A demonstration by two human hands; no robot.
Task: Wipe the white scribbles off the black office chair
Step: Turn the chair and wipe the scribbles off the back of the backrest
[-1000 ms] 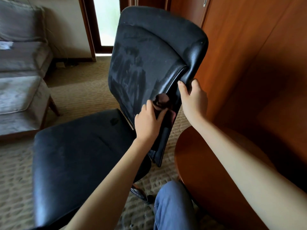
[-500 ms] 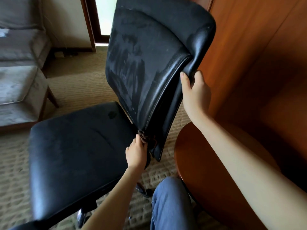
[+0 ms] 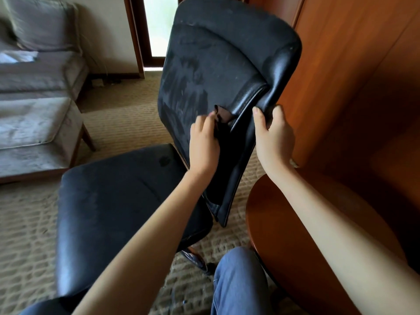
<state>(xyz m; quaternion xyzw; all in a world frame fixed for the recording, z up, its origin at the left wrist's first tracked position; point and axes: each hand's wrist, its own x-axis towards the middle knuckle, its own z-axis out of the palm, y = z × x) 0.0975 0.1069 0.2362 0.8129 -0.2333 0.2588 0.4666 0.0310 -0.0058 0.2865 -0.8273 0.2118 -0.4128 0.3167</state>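
Black office chair [image 3: 227, 64], centre frame, used as reference for everything. Backrest [image 3: 216, 71]: tall, rounded top corners, matte black upholstery in the middle, glossy grained leather-like rolled border with a stitched seam down the right side. Whitish chalky smears [image 3: 181, 94] streak the left and middle of the backrest panel, with darker patches between them. Seat [image 3: 118, 212]: wide, flat, rounded-square black cushion with a dull sheen, below and left of the backrest, with faint pale dust on it.

Left hand [image 3: 203, 142]: arm reaches up from bottom centre, back of the hand toward the camera. Its fingers are curled round a small bunched dark cloth [image 3: 221, 117] and press it against the backrest's front, just inside the right seam, at mid height. Right hand [image 3: 273, 135]: clamped on the backrest's right rolled edge. Thumb lies on the front face, fingers wrap round behind, forearm stretched out from lower right.

Right of the chair: round glossy reddish wooden table [image 3: 284, 223], smooth top, nearly touching the backrest's lower corner. Behind it are flat orange-brown wood wall panels [image 3: 352, 76]. Left of the chair: grey soft fabric sofa [image 3: 34, 110] on wooden legs. Under the chair: tan carpet [image 3: 127, 123] with a woven block pattern. Below the chair: a knee in blue denim [image 3: 238, 280]. Behind the backrest's top: bright doorway [image 3: 159, 26] in a dark wood frame.
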